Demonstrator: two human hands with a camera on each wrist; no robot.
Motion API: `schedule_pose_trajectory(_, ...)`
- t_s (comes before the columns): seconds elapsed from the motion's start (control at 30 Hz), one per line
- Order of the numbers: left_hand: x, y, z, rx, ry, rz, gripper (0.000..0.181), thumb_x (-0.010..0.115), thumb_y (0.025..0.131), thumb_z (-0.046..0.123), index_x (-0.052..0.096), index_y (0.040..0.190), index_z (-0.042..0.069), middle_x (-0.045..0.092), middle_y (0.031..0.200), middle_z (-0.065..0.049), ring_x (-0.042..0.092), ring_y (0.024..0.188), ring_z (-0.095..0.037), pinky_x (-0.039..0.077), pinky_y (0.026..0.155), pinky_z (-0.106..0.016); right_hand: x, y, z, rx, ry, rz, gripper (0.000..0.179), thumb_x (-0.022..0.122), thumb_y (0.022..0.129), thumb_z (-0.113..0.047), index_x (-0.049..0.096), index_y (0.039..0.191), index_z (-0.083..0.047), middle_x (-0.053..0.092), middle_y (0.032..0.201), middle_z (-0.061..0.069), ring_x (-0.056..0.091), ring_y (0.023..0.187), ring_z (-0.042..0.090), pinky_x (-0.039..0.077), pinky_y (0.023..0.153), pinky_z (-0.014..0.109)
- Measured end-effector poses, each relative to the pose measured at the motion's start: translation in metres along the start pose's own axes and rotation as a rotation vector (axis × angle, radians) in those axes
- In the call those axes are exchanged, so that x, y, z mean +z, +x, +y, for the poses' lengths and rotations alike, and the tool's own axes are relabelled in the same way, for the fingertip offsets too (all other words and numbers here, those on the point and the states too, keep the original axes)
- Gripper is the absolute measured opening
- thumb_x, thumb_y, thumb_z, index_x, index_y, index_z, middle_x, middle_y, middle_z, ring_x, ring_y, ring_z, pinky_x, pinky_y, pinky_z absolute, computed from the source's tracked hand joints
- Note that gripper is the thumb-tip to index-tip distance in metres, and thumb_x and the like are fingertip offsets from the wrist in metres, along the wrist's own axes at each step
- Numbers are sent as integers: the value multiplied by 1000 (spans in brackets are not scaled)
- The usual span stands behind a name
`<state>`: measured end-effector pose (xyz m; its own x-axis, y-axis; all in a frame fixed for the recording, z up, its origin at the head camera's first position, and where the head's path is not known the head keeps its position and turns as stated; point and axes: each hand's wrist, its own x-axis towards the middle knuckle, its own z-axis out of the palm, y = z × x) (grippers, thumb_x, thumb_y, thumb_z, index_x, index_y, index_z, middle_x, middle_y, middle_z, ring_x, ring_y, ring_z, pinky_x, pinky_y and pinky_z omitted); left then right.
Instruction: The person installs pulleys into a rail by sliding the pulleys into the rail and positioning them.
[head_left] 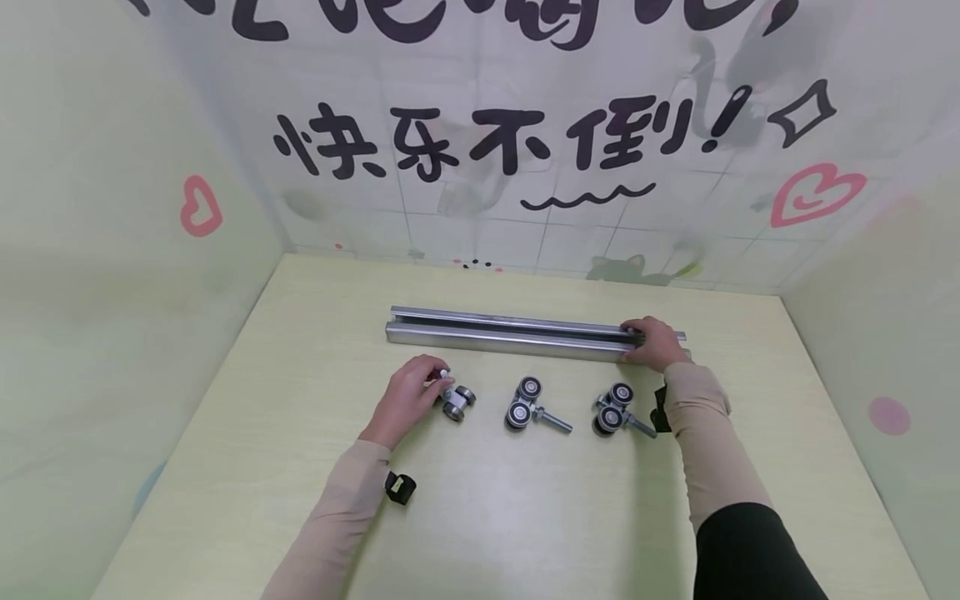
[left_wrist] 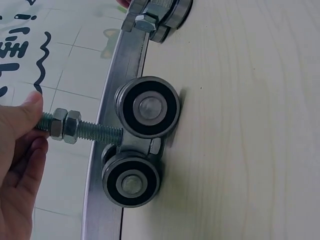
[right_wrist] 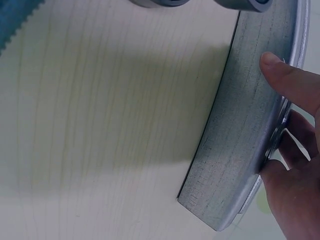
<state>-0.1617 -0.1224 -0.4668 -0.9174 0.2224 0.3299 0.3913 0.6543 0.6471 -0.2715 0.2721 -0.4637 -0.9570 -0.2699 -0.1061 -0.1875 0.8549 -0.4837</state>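
Observation:
My left hand (head_left: 405, 400) pinches the end of a threaded bolt (left_wrist: 100, 131) on a metal roller trolley (head_left: 457, 403), near the left end of the steel channel rail (head_left: 487, 340). Two nuts sit on that bolt, and its black-sealed wheels (left_wrist: 149, 107) face the left wrist camera. At the rail's right end my right hand (head_left: 655, 343) grips the channel, with the thumb (right_wrist: 280, 70) on its near side and the fingers over the slotted top. The rail lies lengthwise across the table, slot facing up.
Two more roller trolleys lie in front of the rail: one in the middle (head_left: 522, 404) and one to the right (head_left: 613, 408), close to my right wrist. Printed fabric walls (head_left: 480, 225) stand behind and beside the pale wooden table (head_left: 525, 517).

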Motion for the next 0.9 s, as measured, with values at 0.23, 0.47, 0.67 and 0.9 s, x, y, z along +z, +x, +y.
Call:
schedule_pose_trajectory(0.23,-1,-2,-2,1,21,13,12,65,83,10,61,91,3,61,86,-5,56,78,-14,51,67,-27,0,1,2,-11,-3,10,55,74,68,-6,53,118,5,53,111,30,49,101,44,38,89,54)
schedule_pose_trajectory(0.47,1,-3,-3,29,4,44,15,68,80,12,59,88,4,58,81,-4,54,74,-13,50,65,-26,1,1,4,-14,-6,15,55,74,68,-6,54,118,5,53,110,29,49,100,44,39,88,54)
schedule_pose_trajectory(0.67,2,-3,-5,27,-36,27,17,69,80,13,58,89,4,58,82,-4,54,75,-14,51,66,-30,1,1,4,-20,0,16,56,74,68,-6,53,118,5,53,111,30,49,101,45,38,89,54)
schedule_pose_trajectory(0.9,8,-9,-10,21,-32,28,22,69,80,11,59,96,1,58,88,-6,57,78,-15,52,69,-28,2,1,3,-15,2,8,56,74,68,-6,52,119,5,52,112,30,49,101,45,38,89,55)
